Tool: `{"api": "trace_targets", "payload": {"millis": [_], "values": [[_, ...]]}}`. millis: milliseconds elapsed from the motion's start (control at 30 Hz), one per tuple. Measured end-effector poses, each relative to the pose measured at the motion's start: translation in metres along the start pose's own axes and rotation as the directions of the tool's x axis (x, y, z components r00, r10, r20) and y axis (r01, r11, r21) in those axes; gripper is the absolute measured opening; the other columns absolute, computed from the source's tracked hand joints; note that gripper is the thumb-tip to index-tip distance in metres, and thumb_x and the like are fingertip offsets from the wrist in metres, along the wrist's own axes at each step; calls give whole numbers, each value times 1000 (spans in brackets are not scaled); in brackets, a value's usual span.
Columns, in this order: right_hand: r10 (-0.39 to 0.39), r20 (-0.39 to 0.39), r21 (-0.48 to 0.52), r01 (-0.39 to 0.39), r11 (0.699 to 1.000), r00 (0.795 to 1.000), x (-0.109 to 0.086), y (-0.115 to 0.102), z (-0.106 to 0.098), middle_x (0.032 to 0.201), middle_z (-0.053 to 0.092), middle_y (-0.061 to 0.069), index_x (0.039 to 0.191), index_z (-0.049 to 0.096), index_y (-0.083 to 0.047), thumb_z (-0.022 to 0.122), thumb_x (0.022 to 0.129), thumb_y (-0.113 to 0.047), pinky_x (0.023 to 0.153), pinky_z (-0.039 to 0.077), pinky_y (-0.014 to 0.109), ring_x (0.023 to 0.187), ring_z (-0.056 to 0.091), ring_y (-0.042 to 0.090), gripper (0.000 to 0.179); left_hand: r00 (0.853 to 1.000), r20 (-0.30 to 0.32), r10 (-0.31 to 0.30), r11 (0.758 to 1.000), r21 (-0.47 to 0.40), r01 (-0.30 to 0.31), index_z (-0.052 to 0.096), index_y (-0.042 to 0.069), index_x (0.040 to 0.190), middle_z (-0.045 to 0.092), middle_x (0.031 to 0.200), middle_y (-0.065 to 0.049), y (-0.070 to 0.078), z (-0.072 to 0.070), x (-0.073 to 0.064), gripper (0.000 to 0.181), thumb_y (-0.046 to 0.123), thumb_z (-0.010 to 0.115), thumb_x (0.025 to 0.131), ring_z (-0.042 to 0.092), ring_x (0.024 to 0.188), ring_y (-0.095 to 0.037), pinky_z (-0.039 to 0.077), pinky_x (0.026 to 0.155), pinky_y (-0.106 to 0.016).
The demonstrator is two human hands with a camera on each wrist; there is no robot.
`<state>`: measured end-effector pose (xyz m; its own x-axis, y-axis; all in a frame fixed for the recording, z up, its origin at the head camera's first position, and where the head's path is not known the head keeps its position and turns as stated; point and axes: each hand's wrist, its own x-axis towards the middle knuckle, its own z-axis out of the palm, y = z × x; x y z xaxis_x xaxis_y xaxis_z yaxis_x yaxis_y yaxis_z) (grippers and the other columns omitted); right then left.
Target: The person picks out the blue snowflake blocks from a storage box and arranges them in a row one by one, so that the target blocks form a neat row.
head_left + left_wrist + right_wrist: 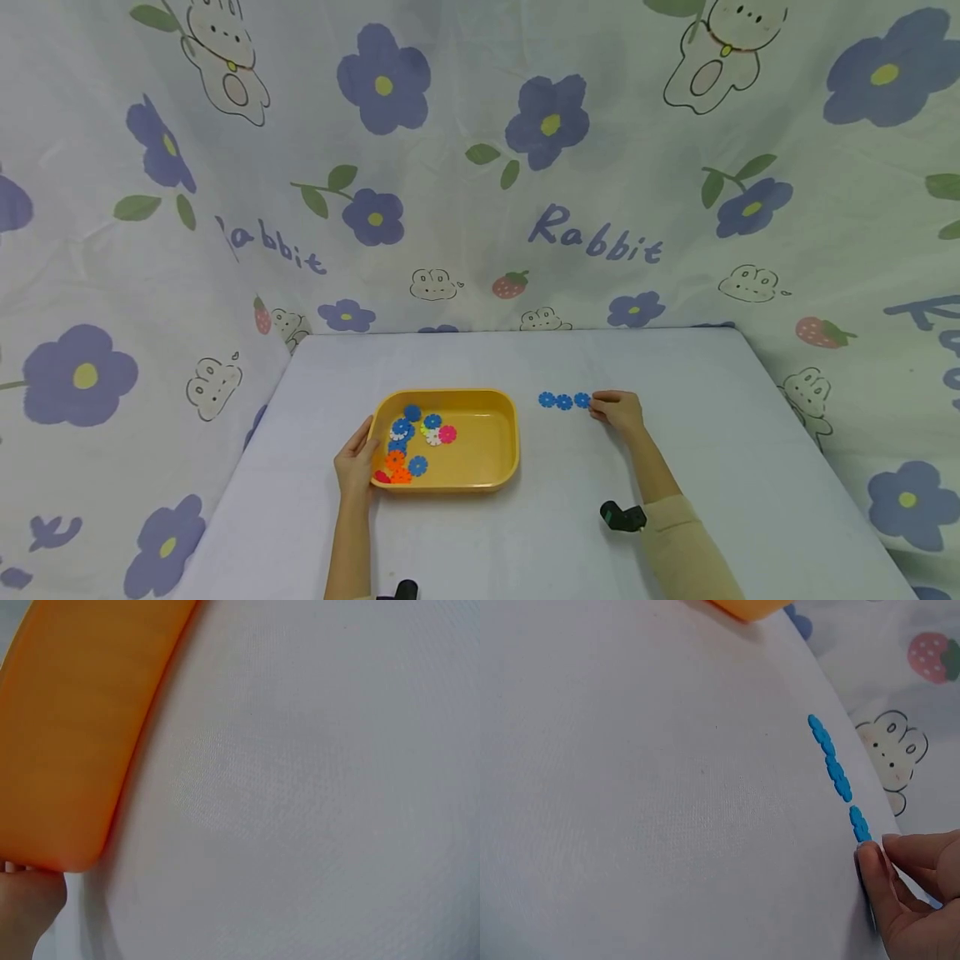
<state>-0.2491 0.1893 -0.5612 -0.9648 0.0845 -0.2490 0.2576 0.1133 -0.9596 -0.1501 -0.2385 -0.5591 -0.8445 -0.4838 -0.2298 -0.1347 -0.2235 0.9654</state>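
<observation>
A yellow tray (480, 479) holds several small flower-shaped plastic discs in blue, orange, white, pink and red, mostly in its left half. My left hand (356, 460) grips the tray's left side, with the thumb at the rim; the left wrist view shows the tray's outer wall (82, 735) above the hand (28, 907). To the right of the tray, three blue flower discs lie in a row: a left one (547, 400), a middle one (564, 402) and a right one (582, 400). My right hand (618, 410) pinches the right disc (860, 823) at its near end with thumb and fingertips.
A white cloth covers the table (555, 550). Behind and beside it hangs a curtain (457, 183) printed with flowers and rabbits. A black wrist device (622, 517) sits at the right sleeve, and part of another (407, 590) shows at the left wrist.
</observation>
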Motion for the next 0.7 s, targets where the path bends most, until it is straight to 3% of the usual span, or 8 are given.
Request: {"api": "trace_targets", "payload": {"millis": [300, 467, 700], "values": [[-16, 22, 42, 15, 999, 1000, -1, 3, -3, 102, 65, 23, 120, 53, 19, 58, 88, 5, 74, 57, 26, 76, 67, 11, 35, 1000, -15, -2, 1000, -14, 2, 46, -1, 136, 43, 141, -15, 0, 1, 0, 45, 0, 55, 91, 45, 128, -20, 46, 92, -19], [-26, 20, 46, 25, 999, 999, -2, 6, -3, 106, 64, 28, 120, 53, 18, 59, 88, 4, 74, 57, 25, 77, 68, 12, 35, 1000, -12, -6, 1000, -13, 6, 46, 0, 136, 43, 140, -14, 0, 1, 0, 46, 0, 55, 91, 46, 127, -19, 45, 93, -20], [-1, 1, 97, 1, 995, 1000, -2, 7, -3, 102, 66, 22, 122, 51, 17, 59, 88, 4, 73, 57, 23, 74, 67, 7, 38, 1000, 8, -9, 1000, -1, 9, 44, 1, 138, 40, 142, -14, 1, 0, -1, 47, 2, 55, 92, 44, 128, -20, 43, 96, -23]]}}
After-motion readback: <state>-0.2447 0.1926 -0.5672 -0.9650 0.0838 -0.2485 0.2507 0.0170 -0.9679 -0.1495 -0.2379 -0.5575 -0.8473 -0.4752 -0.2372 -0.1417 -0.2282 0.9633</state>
